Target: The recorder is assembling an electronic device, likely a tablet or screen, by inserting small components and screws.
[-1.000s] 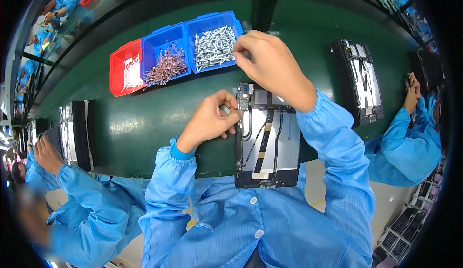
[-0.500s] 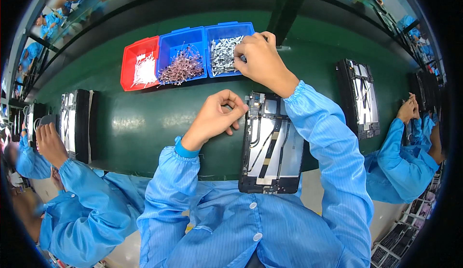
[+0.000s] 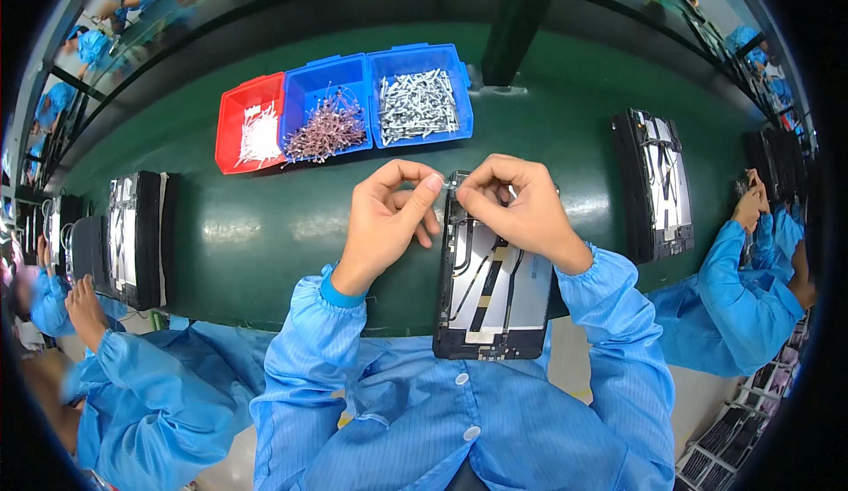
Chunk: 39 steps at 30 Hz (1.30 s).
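Note:
An opened tablet with black edges, a silvery back and dark cables lies in front of me at the table's near edge. Over its top left corner, my left hand is closed in a pinch of thumb and forefinger. My right hand meets it there, thumb and forefinger also pinched and covering the tablet's upper part. A tiny pale bit shows between the two sets of fingertips, too small to name; I cannot tell which hand holds it.
Beyond my hands, a red bin holds white strips, one blue bin small wired parts, and another blue bin small silvery pieces. Stacks of opened tablets stand left and right. A dark post rises behind. Co-workers sit on both sides.
My right hand has come back from the blue bin of silvery pieces to the tablet's top corner, beside my left hand. The left hand stays about where it was, still pinched.

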Each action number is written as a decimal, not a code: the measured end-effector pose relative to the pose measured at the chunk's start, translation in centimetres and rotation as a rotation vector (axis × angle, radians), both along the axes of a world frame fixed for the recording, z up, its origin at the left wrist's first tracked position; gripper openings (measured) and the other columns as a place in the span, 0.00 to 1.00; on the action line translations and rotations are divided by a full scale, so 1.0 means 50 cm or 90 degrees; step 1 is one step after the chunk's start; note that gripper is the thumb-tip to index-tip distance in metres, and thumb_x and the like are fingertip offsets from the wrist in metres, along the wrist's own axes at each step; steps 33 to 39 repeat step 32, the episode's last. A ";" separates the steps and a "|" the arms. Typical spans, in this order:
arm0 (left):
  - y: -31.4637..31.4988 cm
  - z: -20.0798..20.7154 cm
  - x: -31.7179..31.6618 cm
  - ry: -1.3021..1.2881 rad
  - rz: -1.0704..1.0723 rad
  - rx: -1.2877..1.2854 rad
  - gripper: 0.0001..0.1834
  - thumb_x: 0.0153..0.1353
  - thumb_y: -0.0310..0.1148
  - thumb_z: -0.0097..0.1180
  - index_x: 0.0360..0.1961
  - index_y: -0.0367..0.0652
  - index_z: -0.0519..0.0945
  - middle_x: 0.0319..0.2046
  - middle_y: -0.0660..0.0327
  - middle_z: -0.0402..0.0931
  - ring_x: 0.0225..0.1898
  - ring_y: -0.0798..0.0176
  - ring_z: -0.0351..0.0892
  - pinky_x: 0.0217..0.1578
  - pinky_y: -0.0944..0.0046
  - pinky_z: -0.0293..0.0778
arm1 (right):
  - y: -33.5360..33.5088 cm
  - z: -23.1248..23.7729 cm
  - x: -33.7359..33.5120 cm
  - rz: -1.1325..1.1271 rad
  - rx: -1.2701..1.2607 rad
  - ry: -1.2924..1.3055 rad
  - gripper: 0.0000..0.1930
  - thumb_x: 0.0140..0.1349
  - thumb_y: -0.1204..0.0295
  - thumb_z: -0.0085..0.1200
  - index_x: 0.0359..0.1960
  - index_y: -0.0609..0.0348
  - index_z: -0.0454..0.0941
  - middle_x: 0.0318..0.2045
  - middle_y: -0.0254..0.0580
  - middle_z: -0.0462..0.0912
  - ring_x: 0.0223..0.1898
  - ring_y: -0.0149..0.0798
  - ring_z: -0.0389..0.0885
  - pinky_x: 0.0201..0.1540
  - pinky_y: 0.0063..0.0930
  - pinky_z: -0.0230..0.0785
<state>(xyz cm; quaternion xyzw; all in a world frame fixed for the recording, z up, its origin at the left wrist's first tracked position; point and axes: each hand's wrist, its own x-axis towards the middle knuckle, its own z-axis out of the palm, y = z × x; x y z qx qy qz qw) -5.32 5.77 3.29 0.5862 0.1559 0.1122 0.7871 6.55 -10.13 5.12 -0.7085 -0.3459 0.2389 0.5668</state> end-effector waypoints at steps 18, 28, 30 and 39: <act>0.009 -0.019 0.006 0.032 -0.048 -0.091 0.13 0.67 0.35 0.60 0.41 0.33 0.81 0.30 0.60 0.79 0.22 0.73 0.78 0.16 0.74 0.73 | -0.007 -0.014 0.002 0.014 0.026 0.033 0.06 0.59 0.73 0.65 0.34 0.63 0.84 0.24 0.29 0.79 0.23 0.18 0.65 0.23 0.17 0.57; 0.029 -0.003 -0.007 0.067 -0.100 -0.189 0.09 0.67 0.34 0.59 0.38 0.38 0.80 0.24 0.67 0.74 0.16 0.76 0.69 0.11 0.73 0.60 | 0.001 -0.021 -0.012 -0.010 0.186 -0.237 0.08 0.53 0.79 0.68 0.36 0.59 0.86 0.40 0.40 0.78 0.30 0.27 0.73 0.31 0.21 0.68; 0.044 0.003 -0.002 0.042 0.102 0.079 0.08 0.67 0.33 0.60 0.37 0.40 0.81 0.20 0.72 0.71 0.15 0.80 0.63 0.13 0.74 0.54 | -0.009 -0.029 -0.009 -0.062 0.224 -0.295 0.09 0.52 0.81 0.67 0.36 0.58 0.86 0.42 0.42 0.75 0.31 0.28 0.75 0.33 0.22 0.69; 0.079 -0.013 -0.007 -0.068 0.317 0.233 0.06 0.66 0.33 0.61 0.37 0.41 0.83 0.19 0.76 0.69 0.17 0.83 0.59 0.16 0.76 0.50 | -0.020 -0.034 -0.003 -0.094 0.205 -0.228 0.09 0.56 0.81 0.65 0.37 0.56 0.86 0.44 0.43 0.74 0.31 0.29 0.75 0.32 0.24 0.70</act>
